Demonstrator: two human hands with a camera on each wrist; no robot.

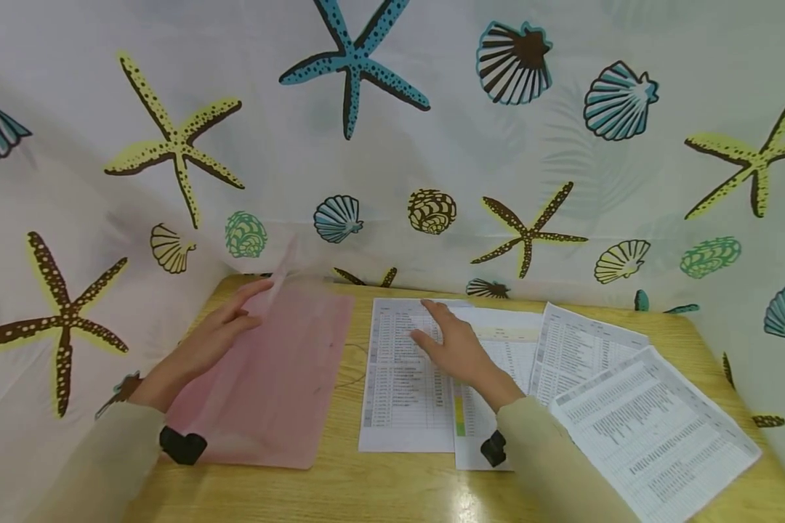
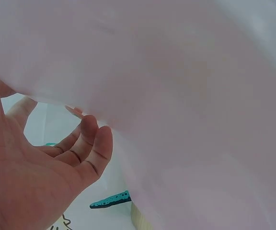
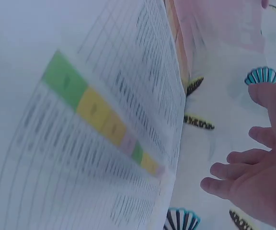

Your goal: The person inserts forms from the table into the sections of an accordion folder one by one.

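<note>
On the left side of the table lies a pink translucent plastic folder (image 1: 294, 392), its cover (image 1: 281, 272) raised in a tilt. My left hand (image 1: 212, 338) is at the raised cover, thumb and index finger apart and fingertips right at its edge. In the left wrist view the cover (image 2: 186, 105) fills most of the picture, and fingertips (image 2: 103, 139) overlap its rim. My right hand (image 1: 458, 345) stretches over a printed sheet (image 1: 399, 428) in the middle, thumb and fingers spread. A second printed sheet (image 1: 480, 450) with yellow and green cells lies partly beneath that one.
Two more printed sheets, an upper one (image 1: 582, 330) and a tilted lower one (image 1: 667, 436), overlap at the right. Wood-grain table (image 1: 366, 494) shows along the front. A white cloth (image 1: 399, 160) with starfish and shells hangs behind and at both sides.
</note>
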